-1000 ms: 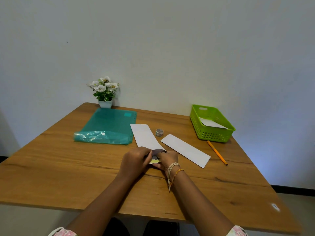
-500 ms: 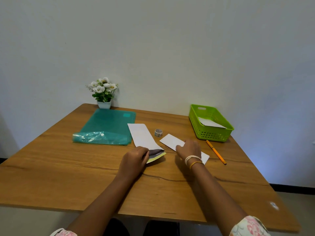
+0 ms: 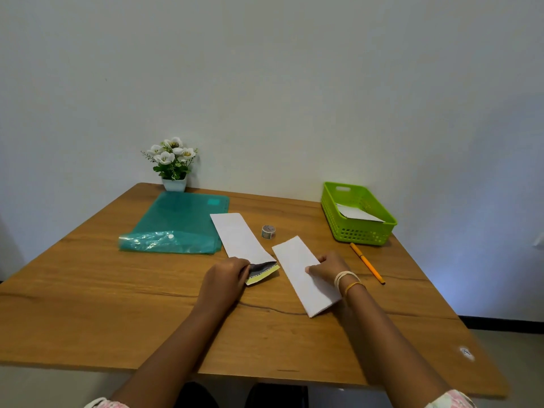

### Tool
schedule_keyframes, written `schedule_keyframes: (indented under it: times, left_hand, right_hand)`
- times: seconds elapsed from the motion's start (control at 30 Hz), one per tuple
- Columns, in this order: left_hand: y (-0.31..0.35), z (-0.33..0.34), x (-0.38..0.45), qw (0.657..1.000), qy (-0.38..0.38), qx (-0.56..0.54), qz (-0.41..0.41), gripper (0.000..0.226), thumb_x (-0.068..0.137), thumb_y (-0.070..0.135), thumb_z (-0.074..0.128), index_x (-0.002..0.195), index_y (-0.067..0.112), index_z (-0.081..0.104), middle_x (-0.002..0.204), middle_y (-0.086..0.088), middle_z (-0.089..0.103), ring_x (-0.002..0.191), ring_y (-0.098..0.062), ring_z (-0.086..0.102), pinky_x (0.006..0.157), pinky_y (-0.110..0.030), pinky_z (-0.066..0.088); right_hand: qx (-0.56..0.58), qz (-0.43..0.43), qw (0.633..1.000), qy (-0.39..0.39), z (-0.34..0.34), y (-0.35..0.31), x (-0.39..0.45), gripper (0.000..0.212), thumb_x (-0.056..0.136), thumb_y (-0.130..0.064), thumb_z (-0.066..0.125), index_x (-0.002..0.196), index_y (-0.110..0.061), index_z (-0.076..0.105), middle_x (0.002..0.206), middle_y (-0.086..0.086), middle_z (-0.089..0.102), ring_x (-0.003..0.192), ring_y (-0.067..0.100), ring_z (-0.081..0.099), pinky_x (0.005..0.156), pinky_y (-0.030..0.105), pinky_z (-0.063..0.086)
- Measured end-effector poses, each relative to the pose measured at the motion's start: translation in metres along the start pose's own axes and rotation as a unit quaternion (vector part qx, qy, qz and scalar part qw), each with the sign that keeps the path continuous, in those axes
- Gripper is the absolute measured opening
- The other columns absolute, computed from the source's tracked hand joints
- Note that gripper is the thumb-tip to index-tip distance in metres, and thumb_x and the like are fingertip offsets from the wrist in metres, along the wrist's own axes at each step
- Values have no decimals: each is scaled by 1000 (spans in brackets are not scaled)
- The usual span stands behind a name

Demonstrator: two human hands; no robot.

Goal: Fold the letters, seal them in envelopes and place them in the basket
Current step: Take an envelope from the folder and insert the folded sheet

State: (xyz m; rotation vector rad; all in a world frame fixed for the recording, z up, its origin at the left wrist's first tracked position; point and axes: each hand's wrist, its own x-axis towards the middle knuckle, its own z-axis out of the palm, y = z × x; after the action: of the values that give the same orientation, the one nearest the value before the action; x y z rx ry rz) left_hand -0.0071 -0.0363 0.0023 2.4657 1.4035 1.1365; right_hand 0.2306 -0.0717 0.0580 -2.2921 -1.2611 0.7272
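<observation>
Wooden surface (image 3: 88,304): warm brown, seen from above by a seated person; both forearms reach forward onto it.
Left hand (image 3: 225,278): its grip is curled on the open end of a white envelope (image 3: 240,238), where a dark lining and a yellow strip show at the mouth. The envelope lies flat, stretching away from the hand.
Right hand (image 3: 328,267): its grip pinches the right edge of a folded white letter (image 3: 300,273), thumb on top. The letter lies just right of the envelope mouth, slanted, its near end pointing toward the person.
Wrist: pale and orange bands on the right wrist.
Green basket (image 3: 357,234): at the far right corner, with white paper (image 3: 357,214) already inside.
Tape roll (image 3: 268,232): small, between the envelope and the letter's far end.
Orange pen (image 3: 366,262): lies between basket and right hand.
Teal folder (image 3: 179,225): flat at far left, touching the envelope's left edge.
Flower pot (image 3: 173,164): white blooms, at the wall behind the folder.
</observation>
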Motion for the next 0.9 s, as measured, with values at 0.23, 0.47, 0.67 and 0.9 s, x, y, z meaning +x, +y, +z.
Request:
schedule_keyframes:
  times: [0.23,0.47,0.67,0.9]
  left_hand:
    - [-2,2,0,1000,-6,13,-7,17,90,21,65,103,16,74,91,-4,74,76,-15,65,61,-28,53]
    - [-4,4,1,1000,1,13,-13,15,88,18,67,99,14,76,87,-4,74,72,-18,66,58,-31,53]
    - [-4,4,0,1000,-1,9,-7,14,89,20,66,99,18,76,87,0,73,74,-14,65,60,-31,54]
    - [-3,1,0,999,-10,3,30,11,88,23,68,96,22,76,87,6,72,72,-7,62,57,-27,53]
  right_hand:
    - [267,-25,951,-154,-23,-1,-39,22,92,-12,58,113,-7,61,89,11,67,67,20,64,53,24,50]
    - [208,-58,911,-351,-25,20,-39,29,91,-6,58,120,-9,61,74,4,64,44,5,53,36,15,42]
    - [321,-3,886,-333,-21,22,-35,23,95,-1,45,103,-9,65,71,6,58,38,2,38,33,11,28]
    - [229,-39,945,-229,-2,0,-40,26,92,-4,56,117,-4,63,76,6,61,43,4,55,39,15,43]
